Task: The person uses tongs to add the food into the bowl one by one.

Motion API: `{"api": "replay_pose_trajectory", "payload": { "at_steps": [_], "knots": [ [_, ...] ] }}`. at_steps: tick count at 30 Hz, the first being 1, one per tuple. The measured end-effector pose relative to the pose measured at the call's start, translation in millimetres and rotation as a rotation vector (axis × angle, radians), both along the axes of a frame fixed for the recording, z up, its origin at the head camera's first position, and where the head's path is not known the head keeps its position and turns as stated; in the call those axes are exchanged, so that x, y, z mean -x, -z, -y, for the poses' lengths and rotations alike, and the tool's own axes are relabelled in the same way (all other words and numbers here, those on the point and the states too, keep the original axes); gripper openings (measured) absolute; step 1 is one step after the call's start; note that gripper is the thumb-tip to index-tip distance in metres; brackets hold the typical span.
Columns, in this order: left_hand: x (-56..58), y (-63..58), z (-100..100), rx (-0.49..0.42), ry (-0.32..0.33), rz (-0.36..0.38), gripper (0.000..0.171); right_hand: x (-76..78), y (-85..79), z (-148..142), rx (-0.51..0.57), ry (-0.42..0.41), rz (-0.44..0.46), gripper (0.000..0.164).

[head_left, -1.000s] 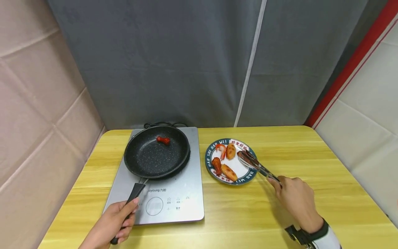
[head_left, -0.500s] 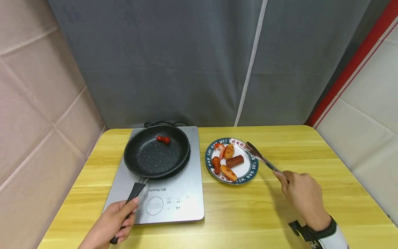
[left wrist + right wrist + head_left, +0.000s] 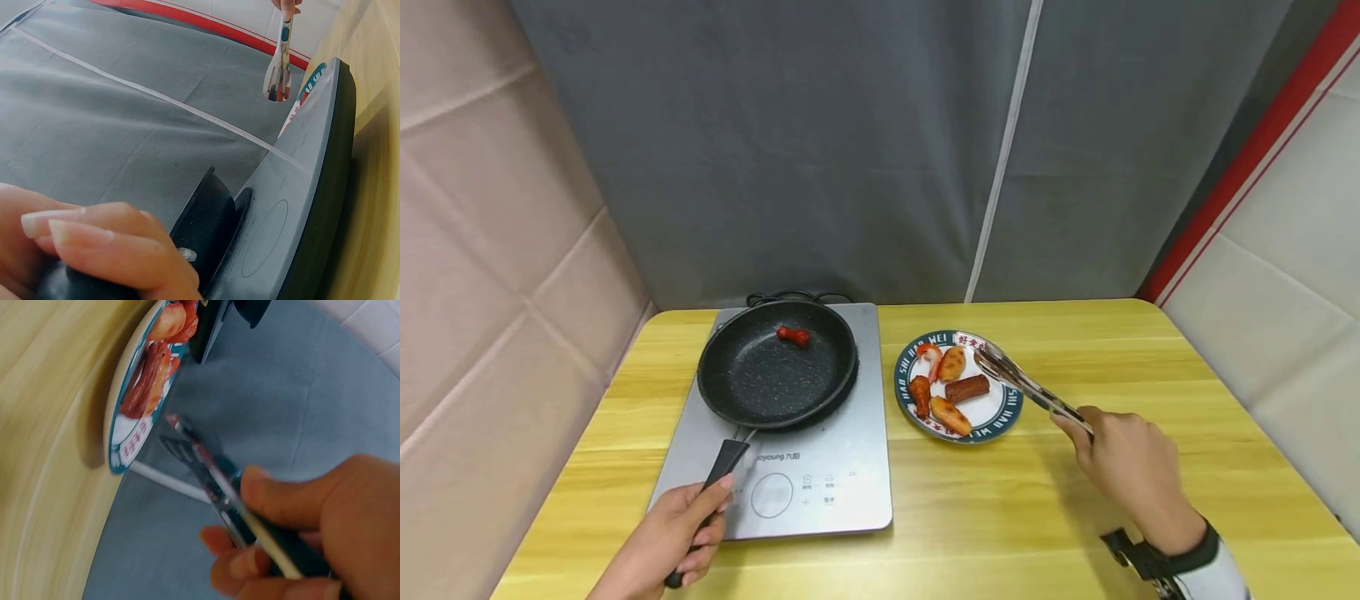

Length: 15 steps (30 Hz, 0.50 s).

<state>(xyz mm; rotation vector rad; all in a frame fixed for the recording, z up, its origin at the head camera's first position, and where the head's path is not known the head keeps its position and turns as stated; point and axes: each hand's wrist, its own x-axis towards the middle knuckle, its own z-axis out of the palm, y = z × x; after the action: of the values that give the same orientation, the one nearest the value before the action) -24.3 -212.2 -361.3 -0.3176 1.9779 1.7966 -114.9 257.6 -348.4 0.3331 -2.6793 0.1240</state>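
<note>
My left hand [image 3: 681,533] grips the black handle [image 3: 727,458] of a frying pan [image 3: 760,375], which sits on the induction cooker. Inside the pan lies a small red drumstick [image 3: 793,337]. In my right hand [image 3: 1127,458] I hold metal tongs [image 3: 1030,388]; their tips are over the right part of a patterned plate [image 3: 1000,427], with no food visible between them in the right wrist view. On the plate are a brown sausage-like piece [image 3: 967,389], a shrimp [image 3: 930,360], a drumstick [image 3: 919,395] and two golden wing pieces [image 3: 952,415].
The silver induction cooker [image 3: 857,500] stands on the left of the wooden table [image 3: 970,525], its cord [image 3: 797,295] behind. A grey curtain [image 3: 812,167] hangs at the back, with pale padded walls [image 3: 497,292] at the sides.
The tongs have drawn off the brown sausage-like piece, which now shows fully on the plate. They swung right, then a little back left. My left hand and the pan stay put.
</note>
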Motion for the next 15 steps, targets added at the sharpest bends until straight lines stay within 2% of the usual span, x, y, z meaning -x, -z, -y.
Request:
{"api": "replay_pose_trajectory", "payload": {
  "at_steps": [3, 10, 15],
  "knots": [
    [-0.2, -0.6, -0.1, 0.009, -0.005, -0.005, 0.043, 4.0, 1.0, -6.3, -0.019, -0.046, 0.004, 0.032],
    [-0.5, -0.6, -1.3, 0.020, -0.021, -0.002, 0.046, 19.1, 6.0, -25.8, -0.044, -0.126, 0.087, 0.033],
    [-0.2, 0.3, -1.1, 0.022, -0.015, -0.004, 0.045, 35.7, 8.6, -40.6, -0.060, -0.199, 0.069, 0.035]
  ]
}}
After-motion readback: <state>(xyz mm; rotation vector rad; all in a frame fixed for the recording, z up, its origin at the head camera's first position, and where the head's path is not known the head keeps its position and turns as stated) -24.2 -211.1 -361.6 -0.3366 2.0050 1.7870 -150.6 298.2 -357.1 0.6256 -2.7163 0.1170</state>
